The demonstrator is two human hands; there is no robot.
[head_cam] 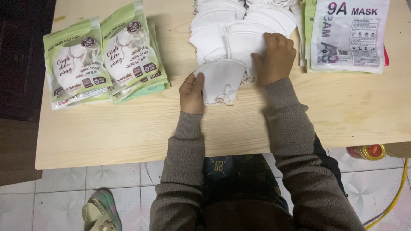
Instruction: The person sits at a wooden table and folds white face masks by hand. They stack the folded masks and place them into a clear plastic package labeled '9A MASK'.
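In the head view, a white mask (222, 81) is pinched at its left edge by the left hand (191, 93), thumb on top, low on the pale wooden bench (128, 132). The right hand (276, 57) is curled, its grip pressed onto the pile of white masks (231, 25) (loosely fanned). Green-and-white packets (102, 60) are stacked at left.

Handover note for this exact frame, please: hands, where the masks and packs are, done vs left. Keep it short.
Left hand: pinching the left edge of the front white mask.
Right hand: resting on the pile of white masks just behind it.
Filled green packs: stacked at the table's left.
Flat pouches: stacked at far right.
Done: several packs look filled.
Left: front mask is not yet in a pouch; the loose pile remains.
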